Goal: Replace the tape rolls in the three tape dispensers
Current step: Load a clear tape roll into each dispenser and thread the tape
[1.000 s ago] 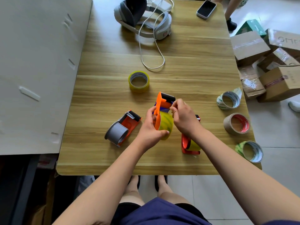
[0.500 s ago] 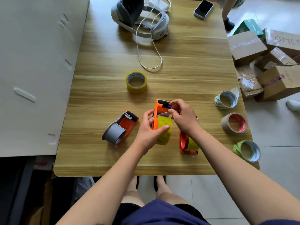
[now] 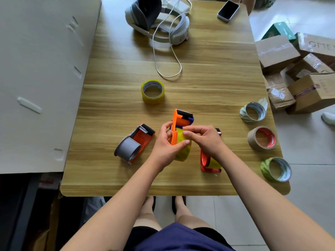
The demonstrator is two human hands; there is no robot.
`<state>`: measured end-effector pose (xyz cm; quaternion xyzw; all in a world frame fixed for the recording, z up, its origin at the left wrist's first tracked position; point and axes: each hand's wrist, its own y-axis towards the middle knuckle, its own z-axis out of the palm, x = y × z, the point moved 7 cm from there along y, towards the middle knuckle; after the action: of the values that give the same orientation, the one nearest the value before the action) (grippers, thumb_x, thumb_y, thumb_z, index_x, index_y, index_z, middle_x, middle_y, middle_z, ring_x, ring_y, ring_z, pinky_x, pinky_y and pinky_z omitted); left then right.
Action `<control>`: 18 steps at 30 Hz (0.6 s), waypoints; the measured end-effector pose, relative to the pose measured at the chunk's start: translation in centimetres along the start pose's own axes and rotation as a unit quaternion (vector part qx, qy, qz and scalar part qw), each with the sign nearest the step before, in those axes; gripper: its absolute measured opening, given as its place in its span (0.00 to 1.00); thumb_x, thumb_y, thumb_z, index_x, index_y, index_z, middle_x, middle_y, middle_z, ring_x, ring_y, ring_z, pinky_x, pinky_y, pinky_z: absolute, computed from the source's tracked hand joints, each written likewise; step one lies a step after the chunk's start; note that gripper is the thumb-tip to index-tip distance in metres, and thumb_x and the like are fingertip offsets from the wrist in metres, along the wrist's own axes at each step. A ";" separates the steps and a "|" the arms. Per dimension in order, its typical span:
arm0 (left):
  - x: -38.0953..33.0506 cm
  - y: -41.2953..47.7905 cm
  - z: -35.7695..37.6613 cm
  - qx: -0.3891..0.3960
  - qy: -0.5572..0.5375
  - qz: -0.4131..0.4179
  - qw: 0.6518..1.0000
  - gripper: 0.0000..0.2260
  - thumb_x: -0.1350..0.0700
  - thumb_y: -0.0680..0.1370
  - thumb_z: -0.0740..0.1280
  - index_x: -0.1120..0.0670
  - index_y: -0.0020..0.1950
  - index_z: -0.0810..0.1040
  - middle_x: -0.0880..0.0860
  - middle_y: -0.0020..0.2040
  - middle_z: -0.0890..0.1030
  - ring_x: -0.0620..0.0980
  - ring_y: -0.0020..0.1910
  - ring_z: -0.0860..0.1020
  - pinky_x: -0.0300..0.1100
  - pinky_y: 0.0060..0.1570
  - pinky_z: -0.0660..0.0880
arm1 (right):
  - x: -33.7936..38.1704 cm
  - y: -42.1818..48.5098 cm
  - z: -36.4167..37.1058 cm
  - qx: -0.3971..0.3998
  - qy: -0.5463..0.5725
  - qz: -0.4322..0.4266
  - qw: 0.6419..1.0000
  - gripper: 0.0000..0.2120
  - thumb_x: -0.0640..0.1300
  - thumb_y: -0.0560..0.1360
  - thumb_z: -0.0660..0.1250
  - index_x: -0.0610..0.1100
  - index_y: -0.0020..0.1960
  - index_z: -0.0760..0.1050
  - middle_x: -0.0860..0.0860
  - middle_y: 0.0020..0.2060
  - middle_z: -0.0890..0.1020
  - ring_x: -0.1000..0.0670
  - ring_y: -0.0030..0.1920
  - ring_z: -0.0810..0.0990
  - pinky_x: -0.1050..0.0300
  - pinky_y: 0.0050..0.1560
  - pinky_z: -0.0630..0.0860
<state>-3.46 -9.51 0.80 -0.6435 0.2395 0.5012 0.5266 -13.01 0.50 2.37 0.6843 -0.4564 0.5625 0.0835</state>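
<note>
Wood-grain table (image 3: 208, 73), white panel (image 3: 41, 78) along its left edge, cardboard boxes (image 3: 299, 73) on the floor to the right. Orange dispenser (image 3: 178, 120) held above table centre, cutter end pointing away, yellow tape roll (image 3: 183, 151) seated in it. Left hand (image 3: 165, 147): fingers closed around the dispenser body and roll from the left. Right hand (image 3: 205, 140): fingers pinched at the top of the roll, just below the cutter. Dispenser with grey roll (image 3: 134, 144) lies on the table to the left. Red dispenser (image 3: 208, 163) stands to the right, partly under the right wrist. Loose yellow roll (image 3: 153, 91) farther back. Three rolls near the right edge: white-green (image 3: 252, 112), brown (image 3: 262, 138), green (image 3: 276, 169). Headset (image 3: 157, 20) and phone (image 3: 228, 9) at far end.
</note>
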 end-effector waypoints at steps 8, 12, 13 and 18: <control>1.5 0.4 0.6 -0.020 -0.074 -0.108 0.991 0.36 0.55 0.74 0.69 0.53 0.76 0.50 0.49 0.49 0.78 0.43 0.48 0.77 0.41 0.48 0.75 | 1.8 -0.3 -0.1 -0.137 -0.177 -0.119 0.967 0.08 0.40 0.75 0.65 0.37 0.44 0.81 0.41 0.41 0.84 0.40 0.44 0.81 0.49 0.45 0.75; 2.5 0.6 0.4 -0.021 -0.142 -0.170 0.975 0.40 0.55 0.74 0.70 0.56 0.77 0.48 0.49 0.47 0.77 0.51 0.51 0.79 0.53 0.58 0.74 | 2.3 -0.3 -0.2 -0.153 -0.193 -0.130 0.960 0.07 0.39 0.74 0.66 0.36 0.44 0.81 0.40 0.43 0.84 0.40 0.46 0.81 0.49 0.46 0.75; 2.7 0.7 0.6 -0.005 -0.164 -0.188 0.968 0.40 0.57 0.73 0.70 0.57 0.76 0.47 0.52 0.48 0.77 0.53 0.51 0.79 0.54 0.56 0.75 | 2.3 -0.1 -0.2 -0.150 -0.194 -0.122 0.962 0.07 0.39 0.75 0.66 0.36 0.44 0.81 0.41 0.43 0.84 0.40 0.46 0.80 0.50 0.46 0.74; 1.5 0.5 1.2 0.079 -0.209 -0.220 0.949 0.30 0.61 0.67 0.72 0.68 0.67 0.67 0.65 0.52 0.78 0.56 0.43 0.81 0.46 0.40 0.80 | 2.2 0.0 -0.5 -0.172 -0.181 -0.104 0.963 0.07 0.38 0.74 0.66 0.35 0.43 0.81 0.41 0.42 0.84 0.40 0.45 0.81 0.49 0.46 0.75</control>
<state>-3.76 -8.20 -0.67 -0.5168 0.0152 0.4756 0.7116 -13.45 -0.30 4.39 0.7936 -0.4804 0.3303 0.1740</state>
